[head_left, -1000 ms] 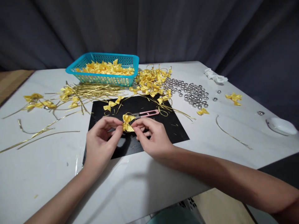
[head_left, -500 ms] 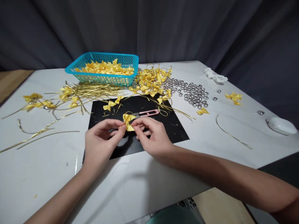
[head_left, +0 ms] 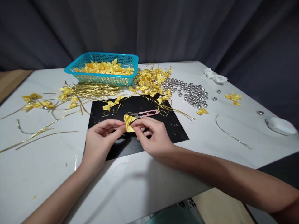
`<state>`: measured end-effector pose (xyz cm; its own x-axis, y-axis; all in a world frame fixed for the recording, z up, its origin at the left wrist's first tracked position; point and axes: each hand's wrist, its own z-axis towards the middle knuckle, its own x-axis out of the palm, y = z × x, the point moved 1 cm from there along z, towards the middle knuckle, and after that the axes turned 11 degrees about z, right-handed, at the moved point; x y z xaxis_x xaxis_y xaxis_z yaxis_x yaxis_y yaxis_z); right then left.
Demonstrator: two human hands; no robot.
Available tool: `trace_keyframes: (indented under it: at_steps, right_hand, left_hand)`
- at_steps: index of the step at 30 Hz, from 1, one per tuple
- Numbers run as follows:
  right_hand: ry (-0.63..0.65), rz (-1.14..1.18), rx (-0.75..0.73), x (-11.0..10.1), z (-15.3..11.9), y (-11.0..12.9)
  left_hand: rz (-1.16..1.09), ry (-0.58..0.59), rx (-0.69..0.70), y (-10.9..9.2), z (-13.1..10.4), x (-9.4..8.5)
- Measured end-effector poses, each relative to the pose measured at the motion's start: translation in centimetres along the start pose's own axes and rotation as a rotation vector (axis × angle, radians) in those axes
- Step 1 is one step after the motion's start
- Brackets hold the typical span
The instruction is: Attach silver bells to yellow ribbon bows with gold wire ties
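A yellow ribbon bow point(head_left: 129, 123) is held between my two hands above a black mat point(head_left: 177, 133). My left hand point(head_left: 105, 133) pinches its left side with thumb and forefinger. From the other side, my right hand point(head_left: 151, 133) pinches the bow's right edge. Just behind the fingers lies a pair of pink-handled thread snips point(head_left: 147, 113), its blades partly hidden by the bow. Two more yellow bows point(head_left: 109, 105) rest on the mat's far left part, with short gold clippings around them.
At the back stands a blue basket point(head_left: 102, 75) of yellow bows. Gold wire ties point(head_left: 98, 90) lie before it. Right of it are a heap of tied bows point(head_left: 151, 77) and many silver beads point(head_left: 193, 93). A white dish point(head_left: 281, 126) and crumpled tissue point(head_left: 215, 75) sit far right.
The bow has turned slightly between my fingers and sits a touch lower. My left hand has shifted slightly to the right; both hands keep their pinch.
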<state>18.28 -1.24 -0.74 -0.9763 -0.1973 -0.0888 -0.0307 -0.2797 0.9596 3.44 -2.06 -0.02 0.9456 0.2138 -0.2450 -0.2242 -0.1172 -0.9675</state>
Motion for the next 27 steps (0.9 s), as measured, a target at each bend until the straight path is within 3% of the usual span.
trace_keyframes:
  at_steps: [7,27]
  right_hand:
    - [-0.01,0.012,0.041,-0.03,-0.01,-0.12]
    - [-0.045,0.079,0.084,0.3,-0.14,-0.33]
  left_hand:
    - [-0.063,0.001,-0.006,0.04,0.02,0.03]
    - [0.053,-0.016,0.089,-0.08,-0.11,-0.03]
